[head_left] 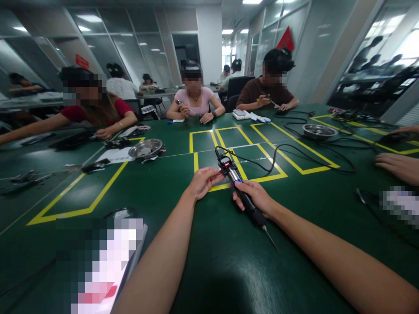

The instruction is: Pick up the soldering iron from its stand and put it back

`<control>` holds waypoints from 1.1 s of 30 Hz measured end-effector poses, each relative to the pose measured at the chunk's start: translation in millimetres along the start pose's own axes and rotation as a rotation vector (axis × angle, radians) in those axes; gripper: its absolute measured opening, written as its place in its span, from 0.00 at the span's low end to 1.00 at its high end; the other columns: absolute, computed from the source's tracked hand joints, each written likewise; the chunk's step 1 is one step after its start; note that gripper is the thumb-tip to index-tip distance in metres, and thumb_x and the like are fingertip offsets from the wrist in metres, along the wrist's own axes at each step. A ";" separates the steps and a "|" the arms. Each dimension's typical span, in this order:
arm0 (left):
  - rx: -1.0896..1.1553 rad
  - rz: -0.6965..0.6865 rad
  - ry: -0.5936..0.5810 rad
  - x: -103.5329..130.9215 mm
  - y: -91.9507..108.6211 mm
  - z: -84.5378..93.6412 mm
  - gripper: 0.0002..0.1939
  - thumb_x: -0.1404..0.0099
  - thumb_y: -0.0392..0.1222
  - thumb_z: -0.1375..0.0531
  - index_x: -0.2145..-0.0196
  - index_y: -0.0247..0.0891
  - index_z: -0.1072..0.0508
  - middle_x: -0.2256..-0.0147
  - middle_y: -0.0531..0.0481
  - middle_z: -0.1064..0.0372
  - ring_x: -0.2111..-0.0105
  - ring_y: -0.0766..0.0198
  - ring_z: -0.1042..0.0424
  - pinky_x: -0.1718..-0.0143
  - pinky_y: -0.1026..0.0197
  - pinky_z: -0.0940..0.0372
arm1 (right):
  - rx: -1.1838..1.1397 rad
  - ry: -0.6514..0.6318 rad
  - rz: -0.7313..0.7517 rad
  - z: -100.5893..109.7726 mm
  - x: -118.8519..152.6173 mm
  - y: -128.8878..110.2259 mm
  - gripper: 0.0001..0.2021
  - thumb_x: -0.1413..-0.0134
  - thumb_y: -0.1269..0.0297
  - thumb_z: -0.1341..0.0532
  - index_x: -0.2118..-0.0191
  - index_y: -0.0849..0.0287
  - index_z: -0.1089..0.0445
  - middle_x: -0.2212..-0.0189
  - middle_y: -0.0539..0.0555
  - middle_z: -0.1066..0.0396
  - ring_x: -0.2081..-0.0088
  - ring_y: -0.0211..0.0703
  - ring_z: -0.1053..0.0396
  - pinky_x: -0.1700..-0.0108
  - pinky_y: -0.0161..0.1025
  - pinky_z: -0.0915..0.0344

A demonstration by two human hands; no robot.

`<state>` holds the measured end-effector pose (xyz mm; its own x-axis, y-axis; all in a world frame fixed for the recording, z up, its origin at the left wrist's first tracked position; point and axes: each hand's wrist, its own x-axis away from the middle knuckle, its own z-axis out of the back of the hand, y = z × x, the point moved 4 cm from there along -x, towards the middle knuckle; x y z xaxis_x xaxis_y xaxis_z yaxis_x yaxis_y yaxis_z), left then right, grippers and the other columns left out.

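A black and silver electric screwdriver (249, 205) with a blue band is held above the green table (157, 200), its long thin bit slanting down toward me. My right hand (254, 195) is wrapped round the middle of its body. At the far end, my left hand (205, 181) pinches the dark end of the tool, where a black cord (258, 164) comes out. Whether its fingertips grip the housing or a small part on it cannot be made out. The cord loops away across the table to the right.
Yellow tape rectangles (196, 163) mark the tabletop. Metal bowls stand at left (145, 148) and right (319, 131). A blurred-out screen (108, 261) lies near my left forearm. Several people sit round the table, and a co-worker's hand (397, 167) rests at the right edge.
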<state>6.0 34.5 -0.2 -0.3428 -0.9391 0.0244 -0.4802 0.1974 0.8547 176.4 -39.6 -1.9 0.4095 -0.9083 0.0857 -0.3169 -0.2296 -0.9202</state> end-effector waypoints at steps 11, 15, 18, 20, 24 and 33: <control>0.021 0.013 -0.038 1.8 1.0 -1.1 0.07 0.42 0.31 0.36 0.63 0.27 0.26 0.59 0.38 0.25 0.57 0.57 0.25 0.45 0.51 0.36 | -0.017 -0.001 0.000 -0.2 1.4 -1.1 0.18 0.45 0.53 0.38 0.57 0.63 0.34 0.75 0.53 0.27 0.83 0.36 0.34 0.83 0.32 0.38; 0.030 0.003 -0.043 1.8 1.1 -1.0 0.08 0.42 0.31 0.36 0.63 0.26 0.25 0.58 0.36 0.25 0.55 0.55 0.25 0.44 0.50 0.36 | -0.027 -0.006 0.002 -0.1 0.6 -1.3 0.18 0.46 0.53 0.37 0.58 0.63 0.34 0.76 0.53 0.27 0.83 0.36 0.34 0.83 0.31 0.38; 0.043 -0.004 -0.041 -0.2 1.0 -0.4 0.06 0.42 0.31 0.36 0.65 0.26 0.24 0.60 0.36 0.25 0.56 0.55 0.25 0.44 0.49 0.36 | -0.021 0.007 -0.001 0.8 0.3 -1.0 0.18 0.46 0.53 0.37 0.57 0.63 0.34 0.76 0.53 0.28 0.83 0.36 0.34 0.82 0.31 0.38; 0.043 -0.011 -0.043 -1.7 0.9 0.0 0.06 0.42 0.31 0.37 0.66 0.26 0.24 0.59 0.35 0.25 0.56 0.54 0.25 0.45 0.49 0.36 | -0.014 0.015 -0.003 1.0 0.4 -0.7 0.19 0.46 0.52 0.37 0.57 0.63 0.34 0.76 0.53 0.28 0.83 0.36 0.34 0.83 0.31 0.39; 0.037 -0.012 -0.047 -3.2 0.3 0.3 0.08 0.41 0.33 0.36 0.64 0.25 0.24 0.58 0.33 0.25 0.56 0.54 0.25 0.46 0.49 0.35 | -0.002 0.013 0.004 -0.1 0.9 -1.0 0.19 0.45 0.52 0.38 0.57 0.63 0.34 0.76 0.52 0.28 0.83 0.36 0.34 0.83 0.31 0.39; 0.039 0.019 -0.070 -2.3 -4.1 0.7 0.08 0.41 0.34 0.35 0.64 0.27 0.26 0.59 0.38 0.25 0.59 0.58 0.24 0.46 0.51 0.35 | 0.008 0.007 -0.001 -1.1 0.7 -0.7 0.19 0.46 0.51 0.38 0.57 0.63 0.35 0.76 0.52 0.27 0.83 0.35 0.34 0.83 0.31 0.40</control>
<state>8.2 36.0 -4.1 -0.4068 -0.9135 0.0033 -0.5034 0.2272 0.8336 175.9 -40.5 -0.7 0.4036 -0.9105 0.0898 -0.3096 -0.2283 -0.9231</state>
